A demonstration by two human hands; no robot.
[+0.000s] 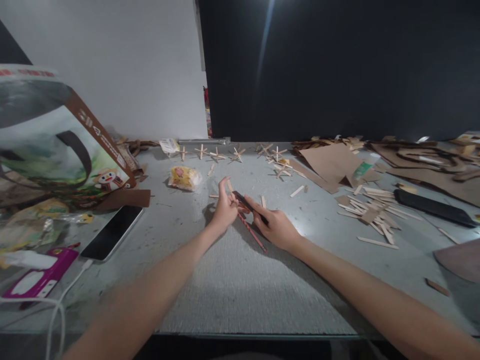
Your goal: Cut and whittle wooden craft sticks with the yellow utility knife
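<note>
My left hand (224, 211) is closed around a short wooden craft stick (230, 187), which pokes up between thumb and fingers. In my right hand (278, 229) is a slim dark tool (244, 201), its far end against the left fingers; its exact kind is too small to make out. A red patterned pencil (252, 231) slants below both hands; whether the left fingers touch its upper end is unclear. Another craft stick (263, 201) lies just beyond the right hand. Farther back stand several star-shaped crossed-stick pieces (237, 155).
A pile of craft sticks (378, 212) and a black case (435, 207) lie right, near cardboard (330, 162) and a green-white glue tube (363, 167). Left are a phone (113, 233), a purple device (41, 275), a cable (58, 305), a large printed bag (56, 145) and a yellow packet (184, 178).
</note>
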